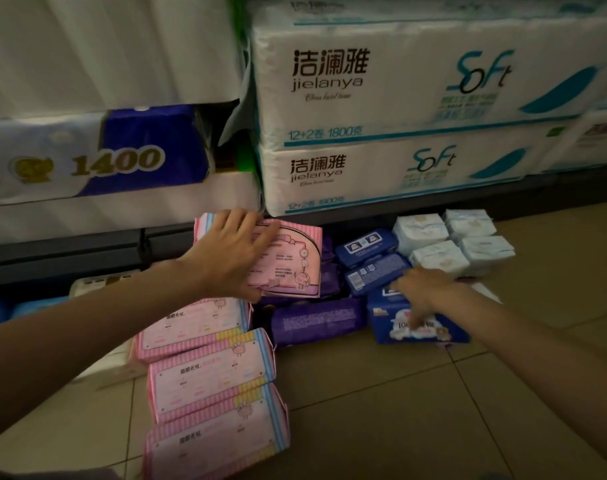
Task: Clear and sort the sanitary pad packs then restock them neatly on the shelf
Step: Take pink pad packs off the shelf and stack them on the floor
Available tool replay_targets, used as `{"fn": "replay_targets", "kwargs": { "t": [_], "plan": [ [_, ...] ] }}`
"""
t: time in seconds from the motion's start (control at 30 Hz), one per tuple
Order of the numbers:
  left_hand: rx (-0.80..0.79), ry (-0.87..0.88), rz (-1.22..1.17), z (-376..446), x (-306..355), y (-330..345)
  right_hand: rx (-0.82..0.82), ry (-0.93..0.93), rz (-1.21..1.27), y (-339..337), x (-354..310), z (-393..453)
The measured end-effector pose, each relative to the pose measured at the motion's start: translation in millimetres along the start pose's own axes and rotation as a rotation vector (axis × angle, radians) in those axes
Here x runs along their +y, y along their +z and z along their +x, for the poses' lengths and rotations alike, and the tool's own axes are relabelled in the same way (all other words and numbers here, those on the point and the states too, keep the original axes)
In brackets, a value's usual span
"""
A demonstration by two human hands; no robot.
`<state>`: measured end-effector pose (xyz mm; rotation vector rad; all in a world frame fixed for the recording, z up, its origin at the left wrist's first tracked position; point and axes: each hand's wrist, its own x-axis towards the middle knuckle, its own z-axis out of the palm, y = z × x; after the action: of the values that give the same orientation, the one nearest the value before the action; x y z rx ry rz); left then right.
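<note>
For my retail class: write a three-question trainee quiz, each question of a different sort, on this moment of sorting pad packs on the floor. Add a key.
1. True or false: the left hand grips a pink pack.
2. Multiple choice: the right hand touches a pack that is A) white, B) blue, C) purple.
3. Fill in: the white packs lie on the ____ below the shelf, right of the dark blue packs.

Key: 1 true. 2 B, the blue pack in front. 3 floor.

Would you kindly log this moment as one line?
left hand: grips pink pack | right hand: touches blue pack | packs sorted on floor
</note>
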<state>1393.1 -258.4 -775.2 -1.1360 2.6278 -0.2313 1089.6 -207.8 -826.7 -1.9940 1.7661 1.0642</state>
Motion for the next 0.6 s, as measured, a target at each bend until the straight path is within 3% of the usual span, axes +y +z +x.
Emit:
{"fn": "replay_targets", "kwargs": {
  "t": [0.13, 0.27, 0.33, 0.47, 0.53, 0.6],
  "plan": [
    [0.08, 0.01, 0.044, -4.0, -5.2, 10.0, 0.164, 0.024, -0.11, 5.5, -6.6, 17.4],
    [0.159, -0.027, -0.032, -11.2, -14.0, 20.7, 0.216, -0.039, -0.129, 15.8, -14.1, 29.9],
    [0.175, -0.057, -0.154, -14.7, -14.9, 22.1, 0.222, -0.017, -0.112, 23.3, -19.5, 33.3],
    [0.009, -0.276, -0.607, -19.9, -9.2, 19.5, 0.166, 0.057, -0.006, 32.9, -24.0, 36.0],
    [-0.011, -0.324, -0.699, -16.9, -4.1, 17.8, 0.146, 0.011, 0.089, 27.3, -23.4, 36.2],
    [-0.022, -0.355, -0.75, -10.7, -2.5, 17.4, 0.242, -0.052, 0.251, 10.3, -25.8, 34.8]
  ]
}}
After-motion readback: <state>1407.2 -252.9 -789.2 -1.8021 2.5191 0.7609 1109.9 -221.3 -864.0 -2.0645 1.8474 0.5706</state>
